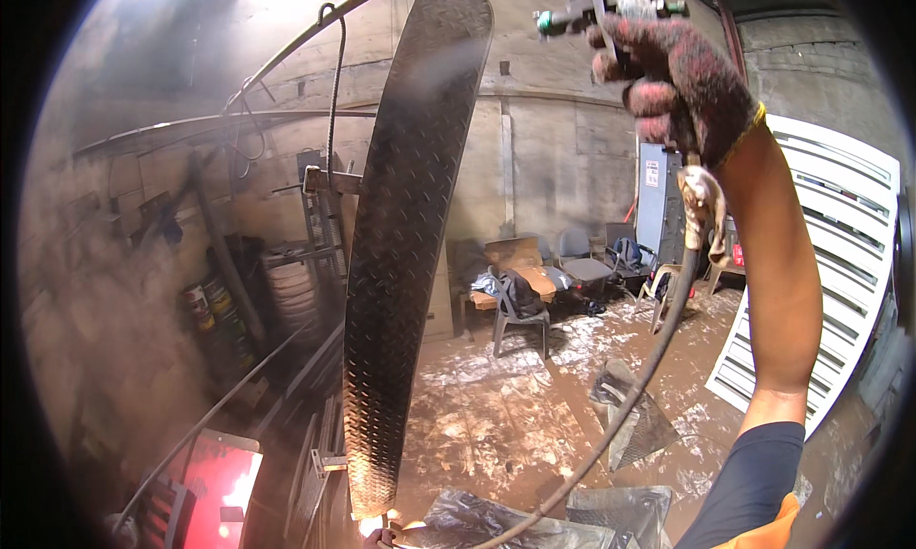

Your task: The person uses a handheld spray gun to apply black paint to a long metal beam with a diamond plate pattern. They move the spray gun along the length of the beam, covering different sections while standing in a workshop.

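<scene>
My right hand (682, 86), in a dark, red-speckled glove, is raised at the upper right and wrapped round a spray gun (611, 0) with green fittings. A hose (658, 330) runs from the gun's handle down to the bottom edge, with a pale wrapping near its joint. Left of the gun hangs a tall, dark treadplate panel (405, 215) with a rounded top. Pale mist crosses its upper part. At the panel's lower end, a small part of my left hand (379, 538) shows with its fingers closed; what they hold is unclear.
A hooked rod (332, 101) and metal bars stand beside the panel. A white slatted panel (811, 263) leans at the right. Chairs (520, 310) with cloths line the back wall. Plastic sheets (620, 511) lie on the stained floor. A red-lit plate (224, 487) is at the lower left.
</scene>
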### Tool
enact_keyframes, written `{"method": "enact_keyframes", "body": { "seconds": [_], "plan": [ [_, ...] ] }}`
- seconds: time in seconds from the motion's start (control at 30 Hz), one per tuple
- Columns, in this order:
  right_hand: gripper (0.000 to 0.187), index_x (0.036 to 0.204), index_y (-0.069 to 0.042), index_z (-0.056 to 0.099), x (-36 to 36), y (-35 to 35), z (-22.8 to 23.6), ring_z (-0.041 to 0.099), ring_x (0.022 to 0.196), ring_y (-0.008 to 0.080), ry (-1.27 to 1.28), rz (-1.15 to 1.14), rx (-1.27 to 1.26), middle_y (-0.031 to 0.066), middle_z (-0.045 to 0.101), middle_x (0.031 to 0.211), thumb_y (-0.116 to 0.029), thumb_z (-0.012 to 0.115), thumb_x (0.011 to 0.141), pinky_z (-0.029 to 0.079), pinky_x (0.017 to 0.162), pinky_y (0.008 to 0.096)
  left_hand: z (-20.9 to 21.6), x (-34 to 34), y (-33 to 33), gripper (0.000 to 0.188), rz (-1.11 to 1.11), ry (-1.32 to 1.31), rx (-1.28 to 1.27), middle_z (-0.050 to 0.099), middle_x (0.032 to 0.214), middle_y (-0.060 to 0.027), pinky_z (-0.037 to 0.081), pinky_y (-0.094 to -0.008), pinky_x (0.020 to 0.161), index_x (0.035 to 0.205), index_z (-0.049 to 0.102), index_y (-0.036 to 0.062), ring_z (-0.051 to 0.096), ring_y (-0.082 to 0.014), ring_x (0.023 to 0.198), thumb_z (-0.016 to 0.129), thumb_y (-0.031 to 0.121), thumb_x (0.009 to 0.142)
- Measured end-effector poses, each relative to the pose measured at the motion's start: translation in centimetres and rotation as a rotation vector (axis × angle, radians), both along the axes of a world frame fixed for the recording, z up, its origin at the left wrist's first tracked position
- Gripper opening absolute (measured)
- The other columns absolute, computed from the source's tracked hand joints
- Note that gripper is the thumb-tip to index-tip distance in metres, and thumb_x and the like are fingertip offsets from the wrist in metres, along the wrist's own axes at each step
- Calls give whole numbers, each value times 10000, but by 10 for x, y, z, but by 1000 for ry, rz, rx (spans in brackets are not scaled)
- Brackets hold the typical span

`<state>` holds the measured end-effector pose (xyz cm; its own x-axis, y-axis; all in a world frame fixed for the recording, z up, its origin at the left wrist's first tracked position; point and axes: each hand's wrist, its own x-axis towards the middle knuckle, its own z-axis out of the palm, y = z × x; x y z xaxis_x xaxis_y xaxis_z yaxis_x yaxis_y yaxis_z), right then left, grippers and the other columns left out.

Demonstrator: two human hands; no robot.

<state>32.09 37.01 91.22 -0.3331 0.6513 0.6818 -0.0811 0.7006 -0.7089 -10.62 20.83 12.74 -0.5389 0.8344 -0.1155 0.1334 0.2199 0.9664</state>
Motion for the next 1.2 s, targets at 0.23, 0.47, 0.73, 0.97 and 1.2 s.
{"method": "enact_keyframes", "body": {
  "seconds": [0.23, 0.47, 0.73, 0.97, 1.2],
  "plan": [
    [214, 1046, -124, 617, -8, -26, 44, 381, 422, -13, 153, -6, 211, -40, 623, 833, -334, 591, 1020, 346, 344, 194, -42, -8, 11, 266, -90, 489, -139, 742, 947, -195, 542, -421, 787, 1054, 748, 130, 714, -334, 904, 595, 337, 987],
    [206, 1038, -129, 617, -20, -50, 53, 376, 421, -12, 200, -78, 183, -42, 622, 826, -331, 587, 1020, 341, 343, 195, -34, -15, -9, 268, -121, 486, -129, 740, 942, -186, 534, -403, 781, 1111, 731, 100, 702, -320, 882, 573, 288, 1003],
    [198, 1029, -134, 617, -41, -111, 47, 371, 419, -11, 184, -207, 79, -45, 622, 819, -329, 582, 1020, 336, 342, 196, -72, -40, -60, 224, -194, 379, 2, 747, 934, -147, 520, -356, 763, 1137, 706, 36, 687, -256, 858, 557, 143, 1007],
    [191, 1021, -139, 617, -55, -152, 53, 367, 417, -10, 187, -345, 94, -48, 621, 812, -326, 578, 1020, 331, 341, 197, -53, -46, -99, 191, -292, 452, -74, 703, 864, -91, 505, -381, 794, 941, 687, 33, 643, -213, 876, 594, 190, 998],
    [163, 1004, -155, 616, -80, -160, 14, 339, 415, 18, 76, -274, -126, -40, 620, 803, -310, 566, 1010, 309, 360, 228, -64, -98, -163, 175, -194, 299, 33, 686, 871, -109, 495, -402, 795, 1008, 664, 41, 630, -242, 868, 595, 201, 993]
  ]
}}
